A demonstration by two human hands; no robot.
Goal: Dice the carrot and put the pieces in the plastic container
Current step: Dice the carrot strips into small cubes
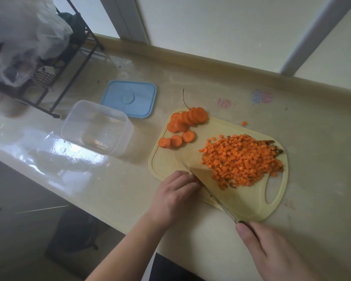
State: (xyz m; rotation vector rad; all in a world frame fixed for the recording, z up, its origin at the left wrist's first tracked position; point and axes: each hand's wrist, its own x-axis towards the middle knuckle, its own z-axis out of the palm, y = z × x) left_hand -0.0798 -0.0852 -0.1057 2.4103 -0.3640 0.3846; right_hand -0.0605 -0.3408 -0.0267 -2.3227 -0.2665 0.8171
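Nearest the camera, the right hand (272, 252) gripped the knife (209, 191) by its dark handle, fingers curled round it, the blade running up and left across the near side of the board (251, 207). Just left of the blade, the left hand (174, 197) lay knuckles up at the board's near edge with its fingers curled under; whether they held anything could not be told. On the beige bench (312, 159), left of the board, stood a clear container (97, 127) with nothing in it, and behind it lay a blue lid (130, 99). A dark wire rack (55, 78) with crumpled plastic bags (24, 37) stood at the far left. Diced carrot (243, 161) was heaped bright orange on the right half of the board, before the handle hole. Uncut slices (182, 124) lay overlapping at the board's far-left corner. One cube (244, 123) had strayed onto the bench beyond the board.
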